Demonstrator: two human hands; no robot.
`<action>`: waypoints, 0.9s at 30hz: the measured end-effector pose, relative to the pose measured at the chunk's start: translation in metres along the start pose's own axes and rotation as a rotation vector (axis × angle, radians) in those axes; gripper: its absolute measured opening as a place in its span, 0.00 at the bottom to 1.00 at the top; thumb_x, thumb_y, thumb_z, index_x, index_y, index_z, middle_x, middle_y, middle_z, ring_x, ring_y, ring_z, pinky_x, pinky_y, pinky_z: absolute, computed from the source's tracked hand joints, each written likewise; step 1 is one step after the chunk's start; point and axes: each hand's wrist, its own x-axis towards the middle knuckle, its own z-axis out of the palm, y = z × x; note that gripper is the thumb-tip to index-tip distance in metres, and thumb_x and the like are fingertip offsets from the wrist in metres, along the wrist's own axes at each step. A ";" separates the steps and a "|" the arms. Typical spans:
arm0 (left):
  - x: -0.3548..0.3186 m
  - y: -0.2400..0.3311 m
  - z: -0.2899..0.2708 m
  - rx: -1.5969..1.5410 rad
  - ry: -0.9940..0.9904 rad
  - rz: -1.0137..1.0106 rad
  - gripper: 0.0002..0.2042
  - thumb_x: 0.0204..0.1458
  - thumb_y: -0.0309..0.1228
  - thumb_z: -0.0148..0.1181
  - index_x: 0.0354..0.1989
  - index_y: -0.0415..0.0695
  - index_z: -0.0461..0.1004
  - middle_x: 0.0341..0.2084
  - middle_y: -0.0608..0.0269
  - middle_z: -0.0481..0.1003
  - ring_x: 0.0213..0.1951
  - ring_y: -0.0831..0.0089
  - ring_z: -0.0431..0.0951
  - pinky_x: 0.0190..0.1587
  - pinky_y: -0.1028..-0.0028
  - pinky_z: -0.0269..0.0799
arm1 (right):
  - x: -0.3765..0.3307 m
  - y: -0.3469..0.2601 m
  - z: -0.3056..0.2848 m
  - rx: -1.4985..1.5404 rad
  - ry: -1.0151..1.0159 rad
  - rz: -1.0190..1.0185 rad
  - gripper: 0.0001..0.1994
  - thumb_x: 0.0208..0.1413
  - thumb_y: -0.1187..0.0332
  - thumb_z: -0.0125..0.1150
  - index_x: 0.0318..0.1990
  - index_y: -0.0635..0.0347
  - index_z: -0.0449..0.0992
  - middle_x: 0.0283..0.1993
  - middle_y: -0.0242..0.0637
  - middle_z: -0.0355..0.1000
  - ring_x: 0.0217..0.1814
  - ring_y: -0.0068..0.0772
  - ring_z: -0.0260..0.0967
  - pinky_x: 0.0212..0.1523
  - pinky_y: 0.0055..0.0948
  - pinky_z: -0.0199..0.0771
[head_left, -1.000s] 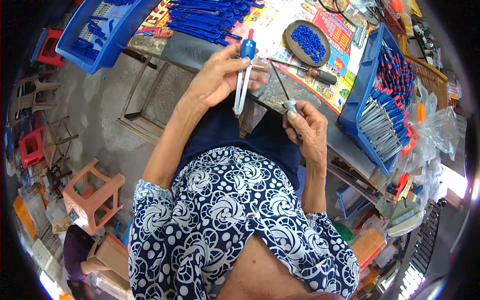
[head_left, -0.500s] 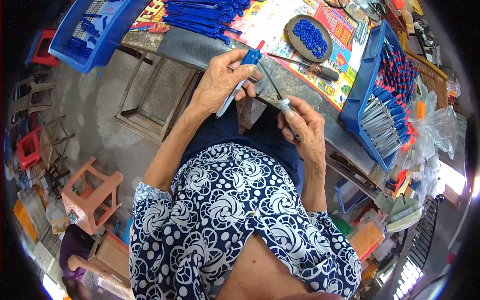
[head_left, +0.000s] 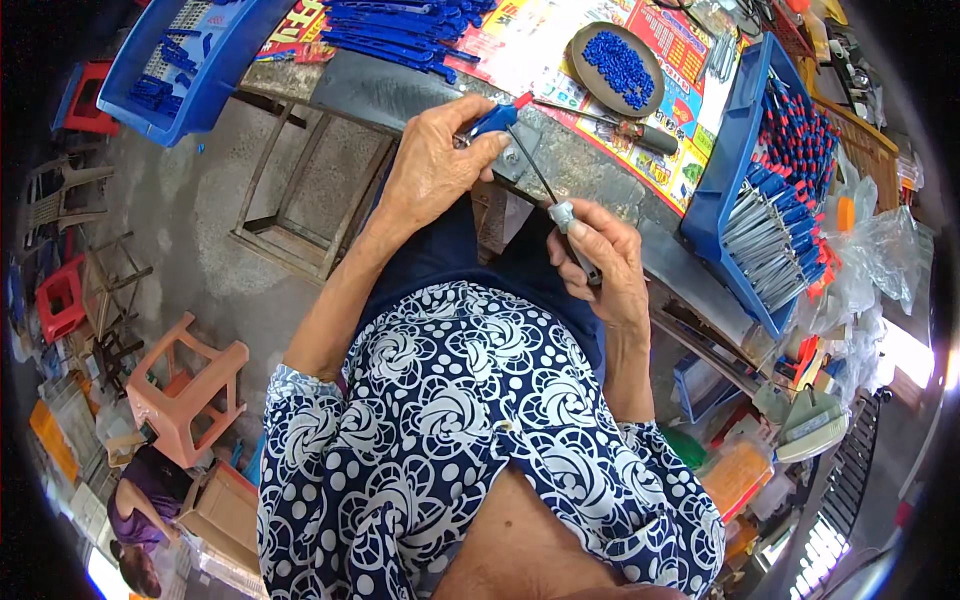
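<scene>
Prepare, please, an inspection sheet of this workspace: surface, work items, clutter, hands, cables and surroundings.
Surface: worktable partly covered with printed sheets.
Work items: blue piece with red tip, lower part hidden; grey-handled screwdriver, its tip close to the piece, contact unclear.
Clutter: blue strips piled; brown dish of small blue parts; dark-handled screwdriver lying beside it; blue tray full of metal-legged items.
Hands: left hand grips the blue piece; right hand grips the grey handle.
Cables: dark cord-like loop at the far edge, partly cut off.
Surroundings: pinkish-orange stool at left; another person at lower left; clear plastic bags at right.
</scene>
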 end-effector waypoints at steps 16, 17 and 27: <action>0.001 0.013 0.017 0.423 -0.022 0.214 0.10 0.45 0.29 0.50 0.34 0.37 0.69 0.21 0.42 0.71 0.26 0.48 0.72 0.31 0.59 0.67 | -0.020 -0.006 -0.002 0.145 -0.034 0.014 0.22 0.53 0.70 0.46 0.57 0.63 0.58 0.23 0.42 0.61 0.10 0.12 0.45 0.06 0.10 0.40; 0.001 0.013 0.016 0.428 -0.023 0.227 0.09 0.45 0.28 0.50 0.34 0.36 0.69 0.20 0.43 0.71 0.26 0.47 0.72 0.31 0.59 0.67 | -0.019 -0.005 -0.005 0.250 -0.048 0.065 0.22 0.53 0.71 0.46 0.57 0.63 0.58 0.22 0.42 0.61 0.10 0.12 0.45 0.06 0.10 0.40; -0.007 0.023 0.010 0.475 0.009 0.191 0.08 0.46 0.26 0.50 0.32 0.34 0.69 0.25 0.45 0.71 0.25 0.48 0.71 0.31 0.58 0.65 | -0.015 -0.019 0.009 -0.025 -0.014 0.027 0.19 0.53 0.70 0.47 0.53 0.62 0.64 0.21 0.38 0.62 0.08 0.12 0.45 0.07 0.10 0.42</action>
